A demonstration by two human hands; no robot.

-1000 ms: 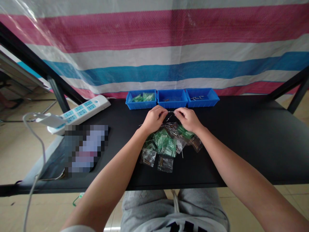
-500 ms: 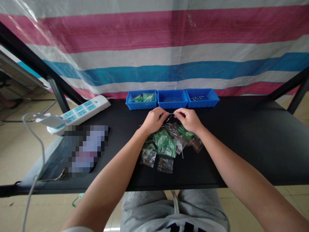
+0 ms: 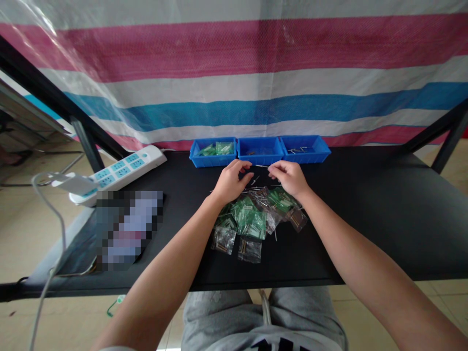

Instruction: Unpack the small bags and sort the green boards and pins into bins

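My left hand (image 3: 231, 182) and my right hand (image 3: 288, 177) hover over the far side of a heap of small clear bags (image 3: 256, 218) holding green and brown parts on the black table (image 3: 383, 214). The right hand pinches a thin metal pin (image 3: 262, 166) by one end. The left hand's fingers are curled close to the pin's other end, and whether they touch it I cannot tell. Loose metal pins (image 3: 256, 181) lie on the table between the hands.
Three blue trays stand along the table's back edge: the left tray (image 3: 213, 151) holds green bags, the middle tray (image 3: 260, 149) a few small parts, the right tray (image 3: 305, 148) metal pins. A white power strip (image 3: 120, 173) lies at back left. A striped tarp (image 3: 234, 73) hangs behind.
The hands have drawn slightly apart. The left hand's fingers have loosened from the pin while the right hand keeps its end pinched. The view has shifted a little.
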